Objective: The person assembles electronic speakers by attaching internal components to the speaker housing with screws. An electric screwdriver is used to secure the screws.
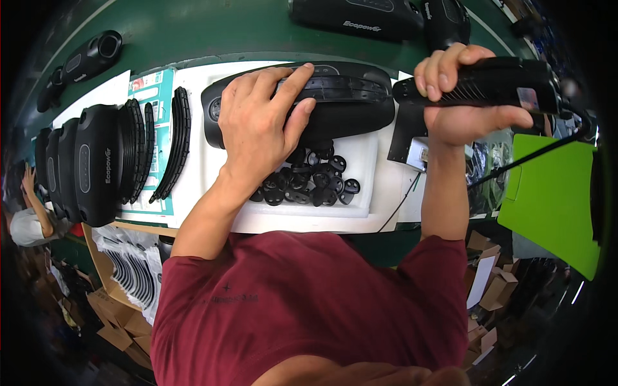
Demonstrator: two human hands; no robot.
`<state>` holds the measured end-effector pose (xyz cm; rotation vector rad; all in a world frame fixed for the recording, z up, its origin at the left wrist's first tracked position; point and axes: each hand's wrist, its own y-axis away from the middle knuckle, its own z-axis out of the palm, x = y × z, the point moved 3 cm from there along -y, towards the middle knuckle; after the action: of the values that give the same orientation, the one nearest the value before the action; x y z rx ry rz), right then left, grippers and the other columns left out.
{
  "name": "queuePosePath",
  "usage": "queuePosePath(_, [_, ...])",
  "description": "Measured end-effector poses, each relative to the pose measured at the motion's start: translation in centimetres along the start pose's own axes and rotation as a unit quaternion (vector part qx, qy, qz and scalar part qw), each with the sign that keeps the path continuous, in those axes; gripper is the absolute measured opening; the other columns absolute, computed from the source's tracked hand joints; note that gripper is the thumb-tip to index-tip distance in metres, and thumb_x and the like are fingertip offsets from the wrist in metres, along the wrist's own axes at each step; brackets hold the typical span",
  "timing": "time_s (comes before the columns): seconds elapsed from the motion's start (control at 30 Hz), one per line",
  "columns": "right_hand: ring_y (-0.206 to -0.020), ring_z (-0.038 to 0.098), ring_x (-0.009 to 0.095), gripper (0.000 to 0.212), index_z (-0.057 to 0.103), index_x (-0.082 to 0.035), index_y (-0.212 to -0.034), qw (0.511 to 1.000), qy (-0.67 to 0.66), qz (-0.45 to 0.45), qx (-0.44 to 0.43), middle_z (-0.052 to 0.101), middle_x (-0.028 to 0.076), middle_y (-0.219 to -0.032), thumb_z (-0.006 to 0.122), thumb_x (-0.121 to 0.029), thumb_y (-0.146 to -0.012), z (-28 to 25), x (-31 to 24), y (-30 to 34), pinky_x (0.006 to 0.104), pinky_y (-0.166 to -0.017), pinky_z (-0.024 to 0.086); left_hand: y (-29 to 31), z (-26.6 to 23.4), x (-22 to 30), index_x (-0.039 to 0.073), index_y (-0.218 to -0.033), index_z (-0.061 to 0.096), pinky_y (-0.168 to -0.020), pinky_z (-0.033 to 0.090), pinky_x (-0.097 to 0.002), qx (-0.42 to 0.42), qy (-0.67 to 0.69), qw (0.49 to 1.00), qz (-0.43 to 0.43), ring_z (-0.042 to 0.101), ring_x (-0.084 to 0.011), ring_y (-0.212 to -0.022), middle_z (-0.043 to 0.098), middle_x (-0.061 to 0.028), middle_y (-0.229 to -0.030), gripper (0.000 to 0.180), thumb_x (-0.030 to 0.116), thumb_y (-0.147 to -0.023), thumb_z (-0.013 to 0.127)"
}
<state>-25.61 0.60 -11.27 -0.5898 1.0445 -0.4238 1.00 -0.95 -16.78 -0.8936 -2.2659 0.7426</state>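
Observation:
A black portable speaker (pixel 347 122) lies across a white tray (pixel 360 209), with a curved black handle strip (pixel 341 89) along its top. My left hand (pixel 261 112) grips the speaker's left half, fingers across its top and thumb beside the strip. In my right hand (pixel 460 90) is a black corded electric screwdriver (pixel 492 80), held level with the fingers wrapped over its body. Its narrow end meets the speaker's right end at the strip; the exact contact is too dark to make out. Small black rounded plastic parts (pixel 309 183) are heaped in the tray, partly under the speaker.
Several black speakers (pixel 96 161) stand in a row at left, beside curved handle strips (pixel 172 147). More speakers (pixel 360 18) lie on the green surface behind. At right are a bright green panel (pixel 547 199) and the tool's cord (pixel 534 154). Cardboard boxes (pixel 119 321) sit below; another person (pixel 35 222) is far left.

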Motion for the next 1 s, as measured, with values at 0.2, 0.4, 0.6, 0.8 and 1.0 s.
queuePosePath(0.2, [-0.066, 0.053, 0.016, 0.127, 0.056, 0.002, -0.133, 0.998, 0.054, -0.01, 0.009, 0.058, 0.006, -0.081, 0.038, -0.106, -0.071, 0.7, -1.5, 0.8, 0.0311, -0.061, 0.047, 0.5, 0.1, 0.4, 0.015, -0.129, 0.076, -0.099, 0.048, -0.044, 0.003, 0.002, 1.0, -0.002, 0.066, -0.0275, -0.105, 0.074, -0.0054, -0.115, 0.038, 0.027, -0.093, 0.075])
queuePosePath(0.4, [-0.065, 0.056, 0.019, 0.125, 0.058, 0.001, -0.134, 0.978, 0.125, -0.087, 0.144, 0.06, 0.005, -0.082, 0.043, -0.107, -0.071, -2.2, -11.8, 11.2, 0.0363, -0.064, 0.048, 0.8, -0.8, 0.7, 0.013, -0.141, 0.069, -0.113, 0.041, -0.0517, -0.013, -0.022, 0.999, 0.026, 0.058, -0.0363, -0.132, 0.066, -0.0126, -0.141, 0.046, 0.03, -0.097, 0.071])
queuePosePath(0.6, [-0.067, 0.054, 0.017, 0.108, 0.063, -0.004, -0.124, 0.917, 0.252, 0.012, 0.31, 0.057, 0.004, -0.08, 0.047, -0.101, -0.078, -5.6, -9.2, 16.1, 0.035, -0.064, 0.044, 2.3, -0.9, 2.0, 0.01, -0.152, 0.058, -0.121, 0.031, -0.0603, -0.045, -0.016, 0.999, 0.014, 0.048, -0.0393, -0.144, 0.054, -0.017, -0.155, 0.068, 0.029, -0.091, 0.08])
queuePosePath(0.8, [-0.062, 0.053, 0.019, 0.104, 0.062, -0.004, -0.115, 0.945, 0.19, 0.08, 0.255, 0.057, 0.006, -0.074, 0.045, -0.1, -0.081, -5.9, -8.9, 15.8, 0.035, -0.059, 0.045, 2.8, -0.9, 1.4, 0.011, -0.154, 0.056, -0.121, 0.03, -0.0598, -0.033, -0.006, 0.999, 0.019, 0.047, -0.0384, -0.145, 0.05, -0.0167, -0.159, 0.081, 0.037, -0.082, 0.085])
queuePosePath(1.0, [-0.056, 0.047, 0.012, 0.111, 0.071, -0.01, -0.121, 0.991, 0.05, 0.004, 0.126, 0.055, 0.0, -0.075, 0.052, -0.105, -0.068, 3.0, -8.1, 7.5, 0.0307, -0.056, 0.037, 3.8, -1.1, 1.1, 0.012, -0.15, 0.058, -0.123, 0.028, -0.0613, -0.028, 0.025, 0.999, -0.007, 0.047, -0.0386, -0.146, 0.049, -0.0169, -0.16, 0.081, 0.044, -0.081, 0.085])
